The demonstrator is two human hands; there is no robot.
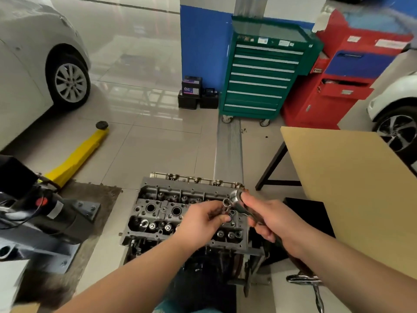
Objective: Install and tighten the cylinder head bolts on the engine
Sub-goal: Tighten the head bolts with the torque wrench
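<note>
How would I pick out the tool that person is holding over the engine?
Find the grey engine on the floor at bottom centre. Above its right end, the right hand grips a ratchet wrench, its round chrome head beside the small socket in the left hand. It is the only shiny long-handled tool there.

Grey metal cylinder head (180, 213) on the engine, standing on the pale tiled floor (158, 143). Above it, the right hand (270, 220) grips a chrome ratchet wrench (239, 199); the left hand (203, 219) pinches a small chrome socket (226, 205) just beside the ratchet's head. Green drawer tool cabinet (261, 75) at 12 o'clock, yellow lift arm (79, 154) at 10 o'clock, tan board table (349, 188) at 3 o'clock.
</note>
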